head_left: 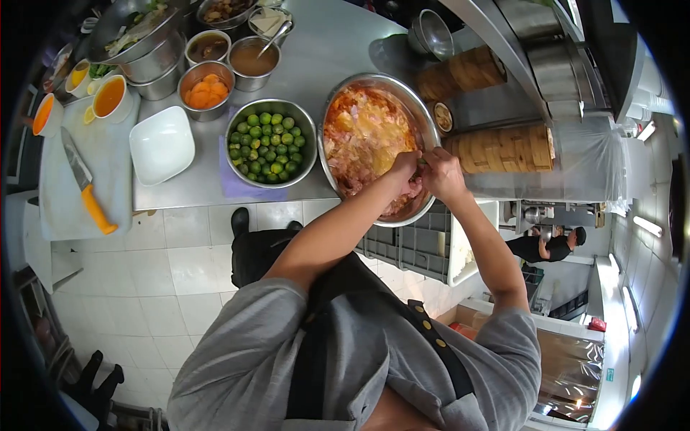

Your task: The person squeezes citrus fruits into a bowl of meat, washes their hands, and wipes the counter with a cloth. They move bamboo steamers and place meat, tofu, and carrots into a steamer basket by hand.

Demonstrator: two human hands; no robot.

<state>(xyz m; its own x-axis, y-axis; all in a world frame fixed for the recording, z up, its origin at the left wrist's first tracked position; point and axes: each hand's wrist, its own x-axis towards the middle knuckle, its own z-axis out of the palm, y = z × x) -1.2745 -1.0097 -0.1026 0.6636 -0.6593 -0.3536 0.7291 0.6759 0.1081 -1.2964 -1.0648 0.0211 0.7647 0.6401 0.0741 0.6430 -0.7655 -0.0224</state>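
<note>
Metal counter point(323, 36), rnd bowl point(426, 115) w/ lumpy meat point(366, 129), L hand point(407, 171), R hand point(445, 176) clenched

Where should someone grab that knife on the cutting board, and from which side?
By the orange handle, probably from the near edge of the cutting board: the knife lies flat with that handle toward this edge and its blade pointing away, so an approach this way should avoid the blade.
</note>
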